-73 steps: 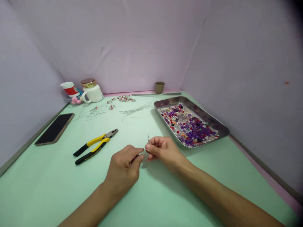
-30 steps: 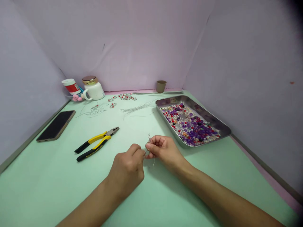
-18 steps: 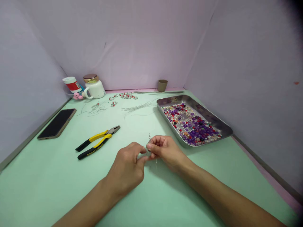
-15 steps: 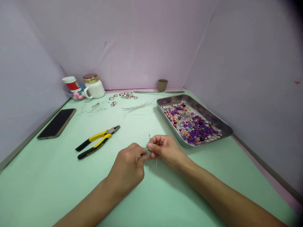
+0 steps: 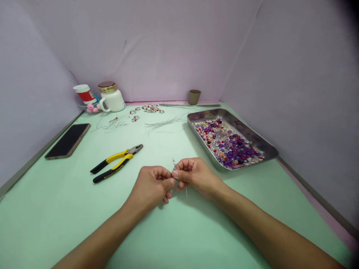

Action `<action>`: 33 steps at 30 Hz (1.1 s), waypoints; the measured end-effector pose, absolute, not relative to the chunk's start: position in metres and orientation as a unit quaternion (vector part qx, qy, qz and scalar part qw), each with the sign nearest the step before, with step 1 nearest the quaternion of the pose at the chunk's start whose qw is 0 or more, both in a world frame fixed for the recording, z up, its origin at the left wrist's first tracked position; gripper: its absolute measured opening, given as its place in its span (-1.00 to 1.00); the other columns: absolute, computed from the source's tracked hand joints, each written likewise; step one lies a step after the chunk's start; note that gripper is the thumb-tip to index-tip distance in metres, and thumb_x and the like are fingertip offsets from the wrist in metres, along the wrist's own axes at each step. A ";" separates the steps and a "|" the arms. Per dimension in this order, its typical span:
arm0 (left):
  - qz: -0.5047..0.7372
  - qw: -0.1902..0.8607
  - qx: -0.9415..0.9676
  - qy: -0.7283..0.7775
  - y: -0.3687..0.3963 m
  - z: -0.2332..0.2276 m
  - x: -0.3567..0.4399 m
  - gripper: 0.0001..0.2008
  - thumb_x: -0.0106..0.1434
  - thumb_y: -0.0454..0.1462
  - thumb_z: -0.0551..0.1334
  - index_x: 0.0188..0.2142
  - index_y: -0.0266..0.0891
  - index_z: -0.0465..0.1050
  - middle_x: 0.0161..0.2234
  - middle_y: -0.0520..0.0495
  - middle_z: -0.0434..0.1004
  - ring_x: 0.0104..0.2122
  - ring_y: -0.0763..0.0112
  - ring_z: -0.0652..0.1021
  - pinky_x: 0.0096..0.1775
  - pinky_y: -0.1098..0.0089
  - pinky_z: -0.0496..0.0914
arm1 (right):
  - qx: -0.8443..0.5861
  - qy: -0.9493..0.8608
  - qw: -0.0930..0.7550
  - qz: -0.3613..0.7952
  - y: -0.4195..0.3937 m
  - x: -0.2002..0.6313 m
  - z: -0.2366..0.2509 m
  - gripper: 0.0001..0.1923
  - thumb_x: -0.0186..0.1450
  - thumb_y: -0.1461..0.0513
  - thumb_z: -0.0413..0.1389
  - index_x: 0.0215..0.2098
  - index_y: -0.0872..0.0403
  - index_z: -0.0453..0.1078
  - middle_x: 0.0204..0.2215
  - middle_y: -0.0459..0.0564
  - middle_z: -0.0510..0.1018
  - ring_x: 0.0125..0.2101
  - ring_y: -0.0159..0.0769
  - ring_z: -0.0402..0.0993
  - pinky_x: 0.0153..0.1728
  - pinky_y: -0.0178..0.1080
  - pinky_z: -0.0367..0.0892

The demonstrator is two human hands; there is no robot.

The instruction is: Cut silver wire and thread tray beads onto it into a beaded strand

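Observation:
Between my fingertips is a thin beaded wire (image 5: 174,161), its upper end standing out above the fingers and a fine tail hanging below. My right hand (image 5: 196,173) pinches it between thumb and forefinger. My left hand (image 5: 155,185) is closed with thumb and forefinger pressed at the same spot, touching the right fingertips; most of the wire there is hidden. Left of the hands lie pliers (image 5: 117,162) with yellow and black handles, jaws pointing away. To the right, a metal tray (image 5: 249,130) holds purple, red, white and black beads (image 5: 235,147).
Loose wires (image 5: 165,122) and several small beaded rings (image 5: 151,108) lie toward the back. A phone (image 5: 68,141) rests at the left. A white mug (image 5: 113,101), a red-and-white container (image 5: 86,95) and a small brown cup (image 5: 194,97) stand by the back wall.
My left hand has turned, bringing its thumb and forefinger up against the right fingertips. The right hand still pinches the wire, slightly shifted. The view has tilted a little.

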State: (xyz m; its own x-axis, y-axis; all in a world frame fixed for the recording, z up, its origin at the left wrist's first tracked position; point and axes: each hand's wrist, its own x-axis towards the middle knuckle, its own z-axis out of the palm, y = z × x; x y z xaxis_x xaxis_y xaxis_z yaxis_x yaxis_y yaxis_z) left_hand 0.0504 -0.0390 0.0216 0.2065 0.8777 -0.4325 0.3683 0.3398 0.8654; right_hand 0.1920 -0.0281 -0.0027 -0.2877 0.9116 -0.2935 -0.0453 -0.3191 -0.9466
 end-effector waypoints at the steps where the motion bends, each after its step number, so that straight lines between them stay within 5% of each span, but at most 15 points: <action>1: 0.233 0.572 0.526 0.585 -0.038 0.022 0.050 -0.90 -0.03 -0.30 0.16 -0.61 -0.29 0.36 -0.75 0.06 0.32 -0.72 0.50 0.34 -0.63 0.46 0.26 | -0.471 -0.456 0.363 0.662 -0.028 0.192 -0.002 -0.79 -0.04 0.18 0.19 -0.59 0.15 0.27 -0.76 -0.19 0.37 -0.72 -0.51 0.30 -0.62 -0.40 0.26; 9: 0.227 0.582 0.578 0.525 -0.031 0.019 0.042 -0.85 -0.01 -0.29 0.17 -0.60 -0.34 0.44 -0.79 0.17 0.03 -0.70 0.62 0.06 -0.63 0.47 -0.05 | -0.464 -0.456 0.362 0.668 -0.028 0.195 0.001 -0.70 -0.12 0.12 0.26 -0.61 0.16 0.30 -0.77 -0.20 0.35 -0.74 -0.51 0.29 -0.61 -0.34 0.32; 33: 0.303 0.643 0.457 0.535 -0.033 0.014 0.043 -0.88 -0.06 -0.33 0.19 -0.66 -0.32 0.38 -0.83 0.19 0.00 -0.76 0.68 0.00 -0.69 0.50 -0.14 | -0.471 -0.411 0.378 0.683 -0.027 0.194 0.006 -0.74 -0.20 0.29 0.29 -0.52 0.16 0.38 -0.70 -0.17 0.46 -0.64 -0.43 0.42 -0.51 -0.33 0.34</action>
State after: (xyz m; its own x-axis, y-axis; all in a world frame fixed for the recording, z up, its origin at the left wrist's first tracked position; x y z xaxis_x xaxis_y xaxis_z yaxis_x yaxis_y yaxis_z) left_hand 0.0431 -0.0326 0.0143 0.2444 0.8784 -0.4107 0.1006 0.3983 0.9117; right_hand 0.1941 -0.0265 0.0056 -0.2707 0.9032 -0.3331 -0.1286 -0.3768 -0.9173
